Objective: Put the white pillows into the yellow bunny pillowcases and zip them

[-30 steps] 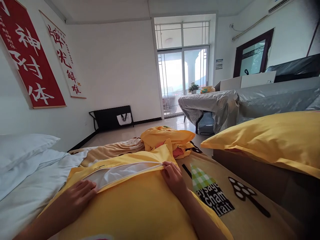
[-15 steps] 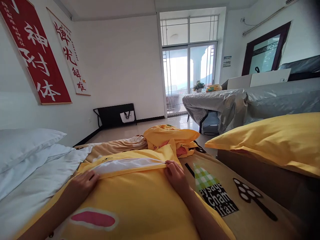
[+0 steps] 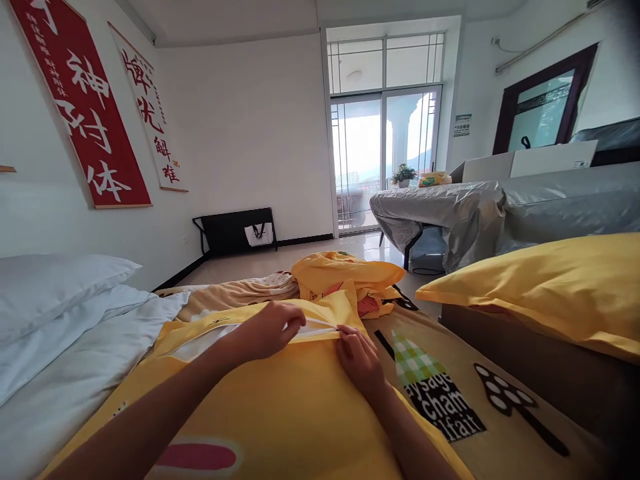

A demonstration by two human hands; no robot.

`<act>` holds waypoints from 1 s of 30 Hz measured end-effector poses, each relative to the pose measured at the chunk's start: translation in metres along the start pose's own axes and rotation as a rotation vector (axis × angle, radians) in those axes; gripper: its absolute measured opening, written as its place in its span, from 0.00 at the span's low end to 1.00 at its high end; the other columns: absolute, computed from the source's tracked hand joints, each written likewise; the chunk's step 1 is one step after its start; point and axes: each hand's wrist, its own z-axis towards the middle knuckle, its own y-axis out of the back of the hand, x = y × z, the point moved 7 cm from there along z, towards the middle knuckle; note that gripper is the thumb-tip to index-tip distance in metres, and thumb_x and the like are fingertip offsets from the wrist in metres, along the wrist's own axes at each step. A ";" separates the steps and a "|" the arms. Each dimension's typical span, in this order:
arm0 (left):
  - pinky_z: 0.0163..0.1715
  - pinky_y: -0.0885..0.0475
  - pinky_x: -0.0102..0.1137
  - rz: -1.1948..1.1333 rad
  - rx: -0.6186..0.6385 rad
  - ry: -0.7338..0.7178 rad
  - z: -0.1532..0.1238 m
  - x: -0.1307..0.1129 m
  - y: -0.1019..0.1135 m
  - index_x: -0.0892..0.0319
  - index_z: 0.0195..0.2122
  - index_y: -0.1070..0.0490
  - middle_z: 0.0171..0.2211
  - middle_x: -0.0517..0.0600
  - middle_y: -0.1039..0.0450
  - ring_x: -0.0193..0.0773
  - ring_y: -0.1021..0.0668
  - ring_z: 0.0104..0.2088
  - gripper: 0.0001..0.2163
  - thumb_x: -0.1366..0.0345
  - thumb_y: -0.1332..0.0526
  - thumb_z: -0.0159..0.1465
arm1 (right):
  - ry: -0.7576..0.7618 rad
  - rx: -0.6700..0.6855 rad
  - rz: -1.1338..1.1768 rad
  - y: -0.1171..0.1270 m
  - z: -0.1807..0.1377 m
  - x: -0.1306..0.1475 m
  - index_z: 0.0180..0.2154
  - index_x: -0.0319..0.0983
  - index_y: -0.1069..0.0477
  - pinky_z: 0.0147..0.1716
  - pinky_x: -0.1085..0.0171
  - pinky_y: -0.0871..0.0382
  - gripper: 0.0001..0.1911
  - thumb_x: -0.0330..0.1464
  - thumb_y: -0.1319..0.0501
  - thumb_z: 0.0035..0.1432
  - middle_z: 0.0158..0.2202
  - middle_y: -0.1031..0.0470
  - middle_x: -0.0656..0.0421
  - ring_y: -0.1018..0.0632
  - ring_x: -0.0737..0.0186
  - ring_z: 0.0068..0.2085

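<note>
A pillow in a yellow pillowcase (image 3: 280,407) lies on the bed in front of me, its far end open with the white pillow (image 3: 200,339) showing in the slit. My left hand (image 3: 267,330) is at the middle of that opening, fingers curled and pinching the edge of the case. My right hand (image 3: 357,357) grips the right end of the same opening with closed fingers. A pink oval print shows on the case near my left forearm.
White pillows and bedding (image 3: 55,300) lie at the left. A crumpled yellow cloth (image 3: 345,277) sits beyond the pillowcase. A second yellow pillow (image 3: 550,287) rests on a box at the right. A grey-covered table (image 3: 440,207) stands near the balcony door.
My left hand has moved right along the opening, from the left end to the middle, close to my right hand. Less of the white pillow shows. The right hand has stayed in place.
</note>
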 end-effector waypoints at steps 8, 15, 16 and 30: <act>0.32 0.35 0.27 -0.056 -0.023 -0.077 0.059 -0.021 -0.060 0.61 0.29 0.25 0.31 0.51 0.25 0.35 0.27 0.30 0.08 0.72 0.45 0.58 | 0.018 -0.005 -0.001 0.002 -0.002 -0.001 0.31 0.41 0.38 0.36 0.66 0.26 0.10 0.20 0.44 0.56 0.31 0.23 0.54 0.21 0.64 0.35; 0.29 0.35 0.28 -0.070 -0.051 0.126 0.050 0.002 -0.076 0.61 0.32 0.24 0.29 0.51 0.23 0.37 0.25 0.29 0.08 0.67 0.42 0.59 | -0.014 0.047 0.056 -0.004 -0.003 -0.002 0.32 0.40 0.37 0.39 0.65 0.26 0.09 0.20 0.45 0.58 0.34 0.23 0.53 0.21 0.63 0.37; 0.29 0.35 0.28 -0.072 -0.053 0.145 0.050 0.005 -0.078 0.60 0.32 0.23 0.29 0.51 0.22 0.37 0.24 0.30 0.08 0.66 0.42 0.59 | -0.021 0.050 0.064 -0.004 -0.003 -0.003 0.32 0.40 0.37 0.39 0.65 0.25 0.09 0.20 0.45 0.58 0.33 0.23 0.53 0.21 0.63 0.37; 0.35 0.33 0.31 0.039 -0.077 0.130 0.052 0.001 -0.084 0.60 0.35 0.23 0.35 0.53 0.22 0.40 0.23 0.36 0.12 0.66 0.47 0.63 | -0.103 0.063 0.153 -0.004 -0.002 -0.009 0.32 0.41 0.35 0.38 0.66 0.25 0.10 0.21 0.48 0.60 0.34 0.22 0.54 0.21 0.64 0.38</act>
